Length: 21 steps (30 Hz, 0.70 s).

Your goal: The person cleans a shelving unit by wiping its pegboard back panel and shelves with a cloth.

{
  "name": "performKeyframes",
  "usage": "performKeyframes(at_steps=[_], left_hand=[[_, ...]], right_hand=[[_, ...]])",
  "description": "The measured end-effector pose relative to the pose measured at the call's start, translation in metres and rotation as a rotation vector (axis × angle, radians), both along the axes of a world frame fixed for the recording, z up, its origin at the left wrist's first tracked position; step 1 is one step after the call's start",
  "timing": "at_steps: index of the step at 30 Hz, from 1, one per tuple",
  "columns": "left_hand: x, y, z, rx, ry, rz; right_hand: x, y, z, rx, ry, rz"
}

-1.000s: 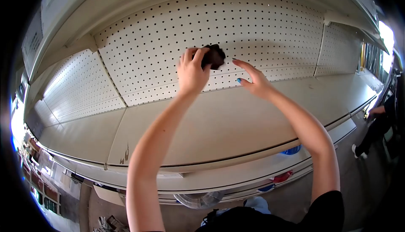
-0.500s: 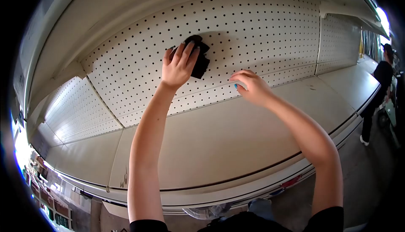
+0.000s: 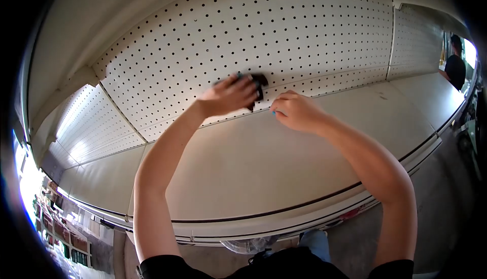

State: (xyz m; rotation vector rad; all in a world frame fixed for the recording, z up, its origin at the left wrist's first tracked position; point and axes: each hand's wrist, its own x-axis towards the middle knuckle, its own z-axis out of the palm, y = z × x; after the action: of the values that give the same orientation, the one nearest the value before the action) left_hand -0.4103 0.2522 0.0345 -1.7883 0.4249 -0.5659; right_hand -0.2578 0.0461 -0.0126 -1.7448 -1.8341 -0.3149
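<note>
My left hand [image 3: 234, 96], blurred by motion, presses a black cloth [image 3: 259, 85] against the lower part of the white pegboard panel [image 3: 218, 35]. Its fingers lie over the cloth, whose dark edges show past the fingertips. To the right, my right hand [image 3: 297, 110] hovers near the seam where the pegboard meets the beige shelf [image 3: 243, 167]. Its fingers are curled in toward the thumb, which has a blue nail, and nothing shows in them. A small gap separates this hand from the cloth.
Shelf brackets stand at the left [image 3: 76, 89] and upper right [image 3: 418, 3]. The shelf's front edge [image 3: 264, 215] curves across below my forearms. Past its right end is a person in black [image 3: 455, 68]. Clear plastic wrap [image 3: 248, 245] lies below the shelf.
My left hand has slid the cloth down and to the right across the pegboard. My right hand's fingers have curled in. The view has shifted, and the person at right appears higher.
</note>
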Motion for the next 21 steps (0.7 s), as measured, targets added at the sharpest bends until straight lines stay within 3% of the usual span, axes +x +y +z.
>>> performKeyframes(at_steps=[2, 4, 8, 10, 12, 13, 14, 16, 21], left_hand=[[-0.001, 0.024, 0.029, -0.055, -0.424, -0.119], [-0.010, 0.018, 0.060, -0.321, -0.712, -0.113], [0.015, 0.009, 0.045, -0.399, -0.894, -0.158], [0.042, -0.011, 0.014, -0.389, -0.582, -0.175], [0.065, -0.023, -0.018, -0.210, -0.384, -0.190], [0.083, -0.018, -0.043, -0.269, -0.301, -0.204], [0.078, -0.032, -0.042, -0.141, -0.218, -0.176], [0.073, -0.044, -0.040, -0.168, -0.134, -0.102], [0.018, -0.008, -0.018, -0.152, -0.299, -0.076]], right_hand=[[-0.001, 0.000, 0.007, -0.071, -0.002, -0.011], [0.000, 0.001, 0.007, -0.093, 0.018, -0.012], [-0.005, 0.006, 0.004, -0.034, -0.031, -0.003], [-0.010, 0.009, -0.003, -0.078, -0.123, 0.035], [-0.012, 0.007, -0.009, -0.124, -0.113, 0.089], [-0.013, 0.006, -0.012, -0.143, -0.105, 0.121], [-0.014, 0.005, -0.012, -0.146, -0.063, 0.142], [-0.011, -0.003, -0.010, -0.165, 0.019, 0.180], [-0.005, -0.001, -0.008, -0.228, -0.054, 0.192]])
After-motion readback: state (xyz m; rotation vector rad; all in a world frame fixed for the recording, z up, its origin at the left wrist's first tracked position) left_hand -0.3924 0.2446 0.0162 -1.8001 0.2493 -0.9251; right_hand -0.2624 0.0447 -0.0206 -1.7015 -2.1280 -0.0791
